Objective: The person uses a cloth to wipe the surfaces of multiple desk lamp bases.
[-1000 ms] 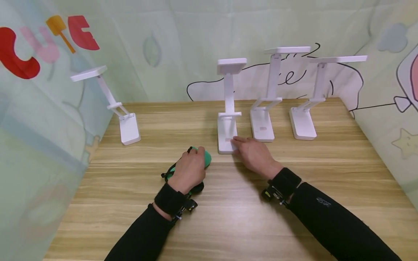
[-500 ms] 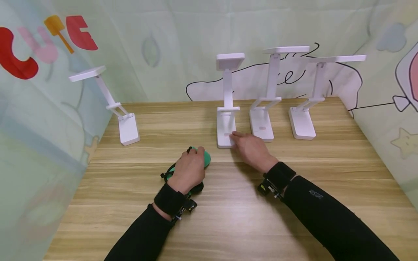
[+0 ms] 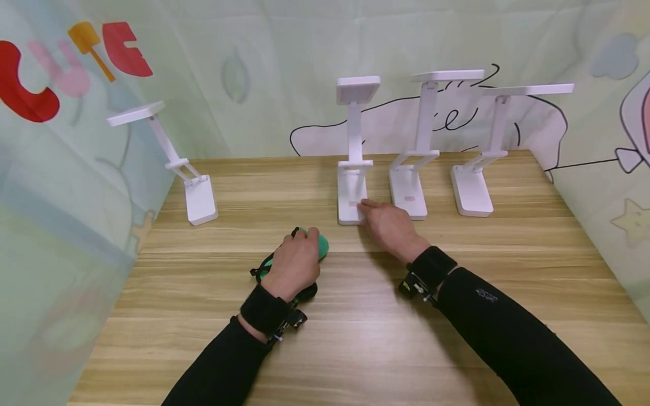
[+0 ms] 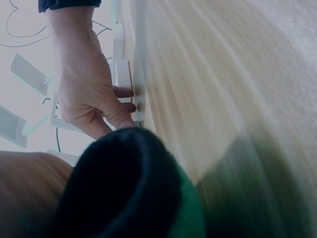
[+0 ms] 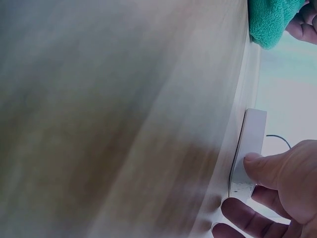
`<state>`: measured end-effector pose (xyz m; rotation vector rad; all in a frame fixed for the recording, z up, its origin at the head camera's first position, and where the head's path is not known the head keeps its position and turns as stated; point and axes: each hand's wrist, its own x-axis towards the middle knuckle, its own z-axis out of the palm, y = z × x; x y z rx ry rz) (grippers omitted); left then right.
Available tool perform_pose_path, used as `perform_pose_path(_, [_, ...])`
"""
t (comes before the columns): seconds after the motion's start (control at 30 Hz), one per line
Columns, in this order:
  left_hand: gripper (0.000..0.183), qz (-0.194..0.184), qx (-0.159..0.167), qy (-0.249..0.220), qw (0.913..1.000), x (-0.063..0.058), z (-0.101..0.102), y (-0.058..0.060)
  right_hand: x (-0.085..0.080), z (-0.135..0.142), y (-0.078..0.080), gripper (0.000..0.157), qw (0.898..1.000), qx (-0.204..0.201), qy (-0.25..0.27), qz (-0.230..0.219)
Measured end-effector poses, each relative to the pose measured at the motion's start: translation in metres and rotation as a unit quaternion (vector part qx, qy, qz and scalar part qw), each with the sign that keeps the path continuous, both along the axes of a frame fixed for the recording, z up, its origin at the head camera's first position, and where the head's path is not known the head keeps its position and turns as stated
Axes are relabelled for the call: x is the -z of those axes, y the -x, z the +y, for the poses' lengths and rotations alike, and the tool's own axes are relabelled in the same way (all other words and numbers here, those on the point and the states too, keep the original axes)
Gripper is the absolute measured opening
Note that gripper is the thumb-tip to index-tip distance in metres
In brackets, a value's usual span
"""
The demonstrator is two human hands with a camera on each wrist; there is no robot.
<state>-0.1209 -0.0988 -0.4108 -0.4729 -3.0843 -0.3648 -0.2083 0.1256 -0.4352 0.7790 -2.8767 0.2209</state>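
My left hand (image 3: 294, 262) grips a green terry-cloth piece with black trim (image 3: 323, 246) on the wooden table; most of it is hidden under the palm. Its black edging (image 4: 119, 183) looms large in the left wrist view. My right hand (image 3: 390, 226) holds the front right corner of a white desk lamp (image 3: 354, 135) by its base. In the right wrist view, the thumb lies against the front of the lamp base (image 5: 252, 130), with the other fingers along its right side, low over the table. This lamp stands upright with its head raised.
To its right stand two more white desk lamps, one close by (image 3: 408, 194) and one farther right (image 3: 471, 192). Another white lamp (image 3: 201, 200) stands at the far left. A printed fabric backdrop (image 3: 188, 73) rises behind the table (image 3: 365, 361).
My right hand has pushed the desk lamp back across the table, away from me, roughly level with the lamps on its right. The left hand and green cloth piece stayed in place.
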Motion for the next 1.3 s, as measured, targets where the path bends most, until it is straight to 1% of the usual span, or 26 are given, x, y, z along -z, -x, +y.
perform_pose_path(0.3, [0.039, -0.002, 0.003, 0.004, 1.0, 0.0, 0.0, 0.001, 0.001, -0.001, 0.004, 0.037, 1.0, 0.006, -0.004, -0.006])
perform_pose_path(0.4, [0.039, -0.006, 0.005, 0.005, 1.0, 0.0, -0.001, 0.002, 0.001, -0.001, 0.003, 0.038, 1.0, 0.003, -0.003, -0.002])
perform_pose_path(0.5, [0.036, -0.015, 0.002, -0.004, 0.9999, -0.001, -0.002, 0.004, 0.002, 0.0, 0.001, 0.04, 1.0, 0.0, 0.009, 0.006])
perform_pose_path(0.6, [0.032, -0.027, -0.005, -0.022, 0.9994, -0.001, -0.003, 0.007, 0.004, 0.003, -0.002, 0.044, 0.999, -0.004, 0.027, 0.018])
perform_pose_path(0.7, [0.033, -0.043, -0.016, -0.046, 0.9979, -0.001, -0.004, 0.009, 0.005, 0.006, -0.007, 0.045, 0.999, -0.006, 0.044, 0.029])
perform_pose_path(0.77, [0.034, -0.057, -0.026, -0.072, 0.9955, -0.001, -0.004, 0.011, 0.005, 0.008, -0.01, 0.046, 0.998, -0.009, 0.054, 0.034])
perform_pose_path(0.83, [0.036, -0.069, -0.041, -0.116, 0.99, -0.002, -0.003, 0.013, 0.005, 0.01, -0.014, 0.046, 0.997, -0.008, 0.066, 0.034])
perform_pose_path(0.93, [0.038, -0.074, -0.057, -0.201, 0.9751, -0.004, 0.001, 0.016, 0.002, 0.01, -0.023, 0.046, 0.995, 0.003, 0.101, 0.007])
perform_pose_path(0.97, [0.039, -0.074, -0.062, -0.231, 0.968, -0.004, 0.003, 0.017, 0.0, 0.01, -0.026, 0.045, 0.993, 0.009, 0.121, -0.004])
perform_pose_path(1.03, [0.04, -0.074, -0.066, -0.297, 0.9497, -0.005, 0.006, 0.018, -0.004, 0.007, -0.035, 0.044, 0.984, 0.018, 0.173, -0.027])
perform_pose_path(1.1, [0.041, -0.078, -0.071, -0.356, 0.9283, -0.005, 0.01, 0.019, -0.009, 0.003, -0.045, 0.044, 0.97, 0.016, 0.238, -0.047])
perform_pose_path(1.13, [0.042, -0.083, -0.074, -0.386, 0.9158, -0.006, 0.012, 0.019, -0.011, 0.001, -0.05, 0.044, 0.961, 0.01, 0.271, -0.053])
perform_pose_path(1.17, [0.042, -0.09, -0.076, -0.417, 0.9012, -0.006, 0.015, 0.019, -0.013, -0.002, -0.054, 0.045, 0.952, 0.003, 0.299, -0.063])
perform_pose_path(1.23, [0.043, -0.103, -0.076, -0.47, 0.8735, -0.007, 0.02, 0.017, -0.017, -0.007, -0.063, 0.05, 0.936, -0.011, 0.339, -0.095])
perform_pose_path(1.3, [0.045, -0.119, -0.073, -0.511, 0.8483, -0.008, 0.025, 0.016, -0.02, -0.012, -0.07, 0.056, 0.92, -0.022, 0.365, -0.14])
